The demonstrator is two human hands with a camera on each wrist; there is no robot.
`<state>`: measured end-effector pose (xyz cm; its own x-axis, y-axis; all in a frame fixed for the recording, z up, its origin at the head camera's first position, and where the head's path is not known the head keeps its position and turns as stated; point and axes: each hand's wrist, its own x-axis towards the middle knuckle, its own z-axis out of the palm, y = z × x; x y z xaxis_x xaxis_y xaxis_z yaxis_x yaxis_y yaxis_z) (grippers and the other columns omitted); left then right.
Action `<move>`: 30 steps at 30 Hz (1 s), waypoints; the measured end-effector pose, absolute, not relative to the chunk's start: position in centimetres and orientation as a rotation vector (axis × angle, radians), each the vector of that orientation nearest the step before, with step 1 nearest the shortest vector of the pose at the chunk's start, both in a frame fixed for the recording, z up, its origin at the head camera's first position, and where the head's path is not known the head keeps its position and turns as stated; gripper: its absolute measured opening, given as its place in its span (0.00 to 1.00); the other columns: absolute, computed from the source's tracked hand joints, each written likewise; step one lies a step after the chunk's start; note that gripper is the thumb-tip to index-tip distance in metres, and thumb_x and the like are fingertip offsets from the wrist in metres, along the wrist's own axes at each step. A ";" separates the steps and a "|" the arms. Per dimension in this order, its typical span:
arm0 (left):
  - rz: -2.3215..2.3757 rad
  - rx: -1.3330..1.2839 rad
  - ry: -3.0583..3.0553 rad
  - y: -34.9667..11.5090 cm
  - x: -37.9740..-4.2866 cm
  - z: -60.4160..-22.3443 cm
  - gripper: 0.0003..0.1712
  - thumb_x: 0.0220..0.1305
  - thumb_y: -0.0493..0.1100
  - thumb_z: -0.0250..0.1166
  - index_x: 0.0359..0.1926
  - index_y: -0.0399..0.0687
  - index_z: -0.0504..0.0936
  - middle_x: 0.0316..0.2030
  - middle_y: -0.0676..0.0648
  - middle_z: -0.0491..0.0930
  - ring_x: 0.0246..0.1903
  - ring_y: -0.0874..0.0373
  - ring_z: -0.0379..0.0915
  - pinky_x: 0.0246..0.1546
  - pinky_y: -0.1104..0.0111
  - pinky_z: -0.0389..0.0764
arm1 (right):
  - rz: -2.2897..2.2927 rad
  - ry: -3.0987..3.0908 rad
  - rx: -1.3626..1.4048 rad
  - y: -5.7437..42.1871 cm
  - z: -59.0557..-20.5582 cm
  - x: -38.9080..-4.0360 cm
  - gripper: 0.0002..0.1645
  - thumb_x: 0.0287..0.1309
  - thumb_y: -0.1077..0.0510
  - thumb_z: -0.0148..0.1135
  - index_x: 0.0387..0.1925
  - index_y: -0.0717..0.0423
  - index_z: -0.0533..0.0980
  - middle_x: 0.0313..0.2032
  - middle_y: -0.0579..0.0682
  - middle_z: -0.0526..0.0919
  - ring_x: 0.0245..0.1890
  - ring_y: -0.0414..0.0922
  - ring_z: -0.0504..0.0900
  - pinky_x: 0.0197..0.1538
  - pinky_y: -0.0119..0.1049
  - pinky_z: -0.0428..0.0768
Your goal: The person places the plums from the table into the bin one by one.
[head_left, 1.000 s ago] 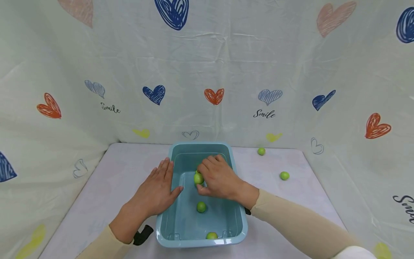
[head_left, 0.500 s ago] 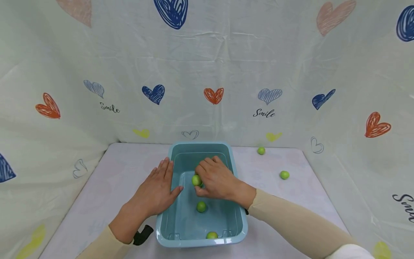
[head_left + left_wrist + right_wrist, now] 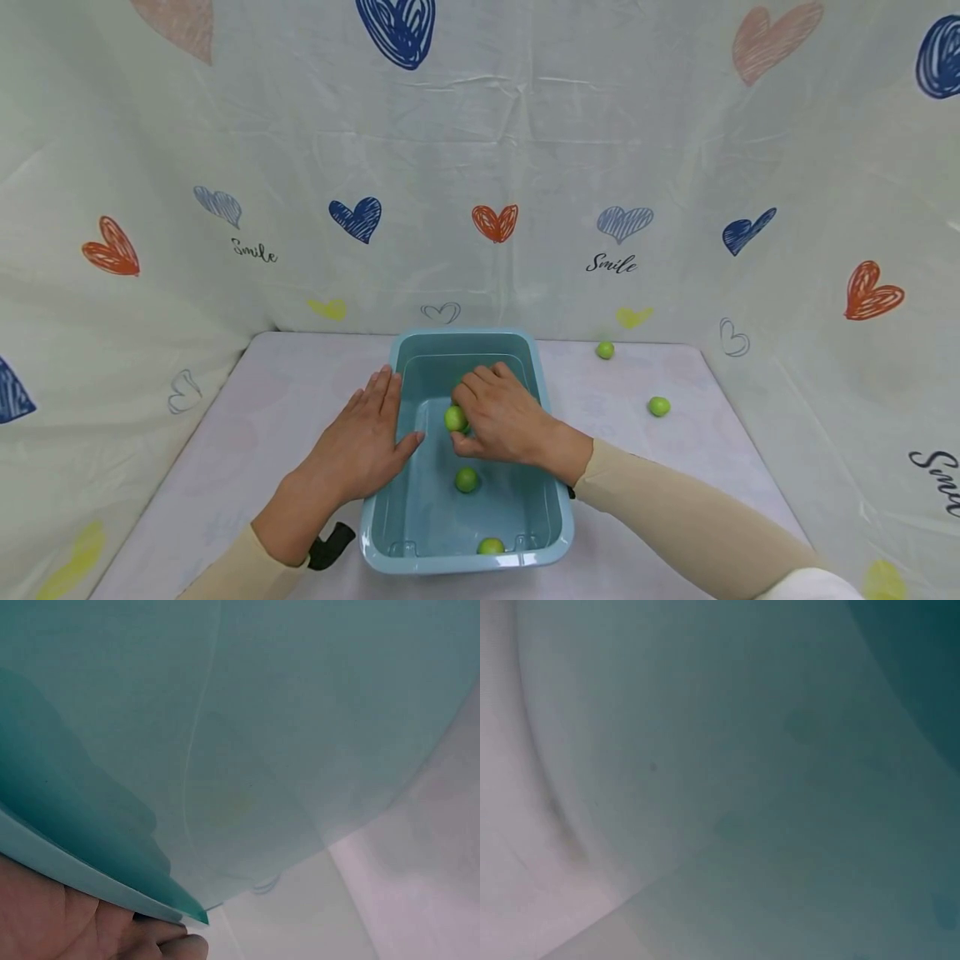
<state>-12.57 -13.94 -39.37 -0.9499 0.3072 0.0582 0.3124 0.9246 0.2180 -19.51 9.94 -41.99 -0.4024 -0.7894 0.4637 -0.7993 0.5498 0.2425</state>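
Note:
A blue plastic basin [image 3: 375, 508] stands lengthwise on the table. My left hand [image 3: 352, 442] lies along its left rim with fingers straight, thumb over the inside. In the left wrist view the fingers [image 3: 60, 919] rest against the outer side of the rim. My right hand [image 3: 506, 417] reaches into the basin with fingers curled, holding a small green lime [image 3: 455, 418] that shows at its left side. A second lime [image 3: 467, 479] sits on the basin floor nearer me, and another lime [image 3: 491, 546] lies at the near end. The right wrist view shows only the basin's outer wall [image 3: 705, 750].
Two more limes lie on the white-covered table [image 3: 315, 358] right of the basin: a far lime [image 3: 605, 350] by the back edge and a nearer lime [image 3: 659, 407]. A curtain [image 3: 420, 150] printed with hearts hangs behind and around the table.
My right hand has shifted slightly left inside the basin, and the lime at its fingers has moved left with it. The left hand and the other limes have stayed put.

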 end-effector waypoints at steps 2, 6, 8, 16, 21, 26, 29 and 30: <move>-0.351 -0.493 -3.059 -13.9 -12.6 -39.4 0.51 0.75 0.57 0.63 0.80 0.25 0.54 0.79 0.25 0.53 0.79 0.30 0.53 0.75 0.37 0.62 | 0.021 -2.258 1.276 9.9 -42.0 -19.5 0.19 0.58 0.40 0.67 0.38 0.50 0.79 0.34 0.45 0.80 0.35 0.43 0.76 0.39 0.39 0.69; -0.348 -0.495 -3.052 -14.0 -12.6 -39.4 0.51 0.75 0.57 0.63 0.80 0.25 0.54 0.79 0.25 0.53 0.79 0.30 0.53 0.75 0.37 0.63 | 0.017 -2.246 1.272 9.9 -42.0 -19.6 0.20 0.58 0.39 0.67 0.39 0.50 0.80 0.34 0.45 0.81 0.35 0.43 0.77 0.39 0.40 0.69; -0.345 -0.497 -3.048 -14.0 -12.6 -39.5 0.51 0.75 0.57 0.63 0.79 0.25 0.54 0.79 0.25 0.54 0.79 0.30 0.53 0.75 0.38 0.63 | 0.019 -2.235 1.272 9.9 -42.0 -19.6 0.21 0.58 0.38 0.68 0.39 0.50 0.80 0.35 0.45 0.81 0.35 0.44 0.77 0.39 0.40 0.69; -0.353 -0.496 -3.051 -14.0 -12.5 -39.4 0.51 0.75 0.57 0.63 0.80 0.25 0.54 0.79 0.25 0.54 0.79 0.30 0.53 0.75 0.37 0.63 | 0.024 -2.264 1.276 10.0 -41.8 -19.4 0.21 0.60 0.38 0.68 0.41 0.51 0.80 0.36 0.46 0.82 0.36 0.44 0.78 0.40 0.40 0.70; -0.358 -0.498 -3.052 -14.0 -12.5 -39.3 0.51 0.75 0.57 0.63 0.80 0.25 0.54 0.79 0.25 0.54 0.79 0.30 0.53 0.75 0.38 0.63 | 0.071 -2.278 1.242 10.4 -41.5 -19.6 0.17 0.59 0.43 0.70 0.40 0.51 0.81 0.36 0.47 0.83 0.38 0.46 0.78 0.42 0.42 0.73; -0.358 -0.494 -3.059 -14.0 -12.6 -39.3 0.51 0.75 0.57 0.63 0.80 0.26 0.53 0.80 0.26 0.53 0.79 0.30 0.52 0.76 0.38 0.62 | 0.131 -2.261 1.182 11.9 -41.0 -20.6 0.12 0.61 0.48 0.69 0.39 0.52 0.81 0.36 0.47 0.82 0.39 0.47 0.79 0.43 0.44 0.73; -0.369 -0.488 -3.066 -14.0 -12.6 -39.6 0.52 0.75 0.57 0.63 0.80 0.26 0.52 0.80 0.26 0.52 0.80 0.30 0.51 0.76 0.38 0.61 | 0.167 -2.276 1.105 13.4 -40.5 -21.7 0.11 0.63 0.50 0.65 0.39 0.54 0.80 0.35 0.49 0.82 0.38 0.48 0.78 0.44 0.46 0.75; -0.373 -0.484 -3.068 -14.0 -12.6 -39.7 0.52 0.75 0.57 0.63 0.80 0.26 0.52 0.80 0.26 0.52 0.80 0.30 0.51 0.76 0.38 0.60 | 0.183 -2.284 1.074 14.1 -40.3 -22.2 0.12 0.63 0.50 0.65 0.39 0.55 0.80 0.35 0.50 0.82 0.38 0.49 0.79 0.44 0.47 0.75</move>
<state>-12.62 -14.05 -39.65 -0.9520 0.3020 0.0499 0.3052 0.9237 0.2315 -22.19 14.10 -40.32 -0.4911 -0.6552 0.5740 -0.7384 0.6627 0.1248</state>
